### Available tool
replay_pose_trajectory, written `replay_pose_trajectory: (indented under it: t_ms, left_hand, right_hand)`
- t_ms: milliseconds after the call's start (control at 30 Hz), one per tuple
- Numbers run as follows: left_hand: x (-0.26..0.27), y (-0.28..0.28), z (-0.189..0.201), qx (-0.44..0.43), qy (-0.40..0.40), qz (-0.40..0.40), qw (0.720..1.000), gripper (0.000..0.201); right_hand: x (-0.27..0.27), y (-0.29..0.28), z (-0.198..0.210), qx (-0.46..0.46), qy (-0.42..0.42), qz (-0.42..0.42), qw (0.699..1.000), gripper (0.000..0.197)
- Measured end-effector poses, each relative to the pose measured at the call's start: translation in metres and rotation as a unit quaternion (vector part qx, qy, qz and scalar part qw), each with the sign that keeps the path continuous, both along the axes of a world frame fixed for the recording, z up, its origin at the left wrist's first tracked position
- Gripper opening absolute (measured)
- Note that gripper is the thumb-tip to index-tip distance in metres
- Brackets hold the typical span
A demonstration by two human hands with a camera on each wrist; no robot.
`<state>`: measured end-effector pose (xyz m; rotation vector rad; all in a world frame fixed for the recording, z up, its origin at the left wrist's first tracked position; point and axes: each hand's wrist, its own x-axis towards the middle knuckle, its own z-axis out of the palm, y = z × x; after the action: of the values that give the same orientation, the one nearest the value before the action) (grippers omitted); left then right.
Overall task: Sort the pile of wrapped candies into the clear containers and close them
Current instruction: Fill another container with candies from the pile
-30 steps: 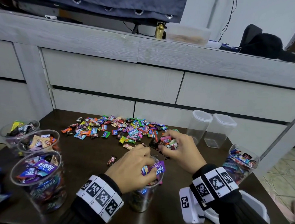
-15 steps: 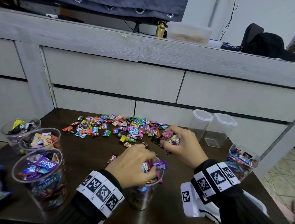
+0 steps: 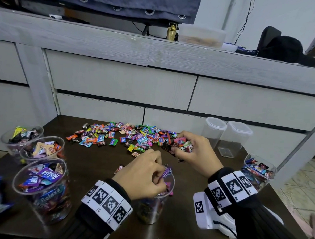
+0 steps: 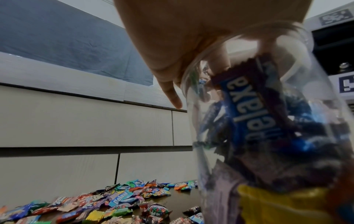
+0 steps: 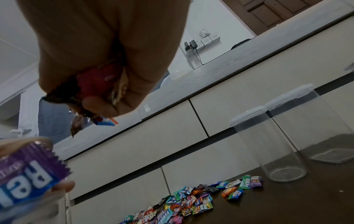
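Observation:
A pile of wrapped candies [image 3: 127, 136] lies spread on the dark table [image 3: 89, 167]. My left hand [image 3: 159, 175] hovers over the mouth of a clear cup [image 3: 154, 206] at the front centre and pinches a purple candy [image 3: 166, 173]. In the left wrist view the Relaxa candy [image 4: 252, 109] hangs inside the cup [image 4: 201, 136] below my fingers [image 4: 172, 97]. My right hand [image 3: 177, 151] is curled round a handful of mixed candies [image 3: 181, 144] at the pile's right end. The right wrist view shows the handful of candies [image 5: 95, 81] in my right palm.
Three open cups with sorted candies [image 3: 22, 138] [image 3: 41, 148] [image 3: 41, 188] stand at the left, another [image 3: 259, 170] at the right. Two empty lidded containers [image 3: 213, 132] [image 3: 235, 139] stand behind my right hand. A white device [image 3: 203, 211] lies under my right wrist. Grey drawers [image 3: 118, 81] rise behind the table.
My left hand stays over the front cup, with fewer purple and blue candies showing in its fingers. My right hand has shifted a little right, still holding its handful.

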<state>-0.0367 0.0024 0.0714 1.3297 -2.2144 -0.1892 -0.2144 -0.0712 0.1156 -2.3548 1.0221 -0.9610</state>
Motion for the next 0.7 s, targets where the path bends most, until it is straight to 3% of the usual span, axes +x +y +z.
replay_pose_trajectory:
  t_ms: [233, 367, 433, 567, 700]
  left_hand:
    - [0.002, 0.006, -0.006, 0.018, 0.080, -0.028, 0.996, 0.013]
    - [0.002, 0.007, -0.014, 0.004, 0.175, -0.032, 0.984, 0.015]
    - [0.003, 0.007, -0.021, -0.013, 0.251, -0.022, 0.968, 0.032]
    - [0.008, 0.010, -0.038, 0.042, 0.381, -0.004, 0.923, 0.088]
    - [0.014, 0.012, -0.048, 0.113, 0.360, -0.006, 0.926, 0.125]
  right_hand:
    - [-0.001, 0.000, 0.004, 0.003, -0.015, -0.001, 1.000, 0.015]
    - [0.000, 0.001, 0.007, 0.010, -0.029, 0.009, 0.999, 0.014]
    - [0.000, 0.002, 0.008, 0.015, -0.033, 0.020, 0.999, 0.019]
    - [0.001, 0.008, 0.011, 0.050, -0.015, 0.068, 0.996, 0.022]
    - [0.008, 0.018, 0.016, 0.056, 0.100, 0.137, 0.984, 0.036]
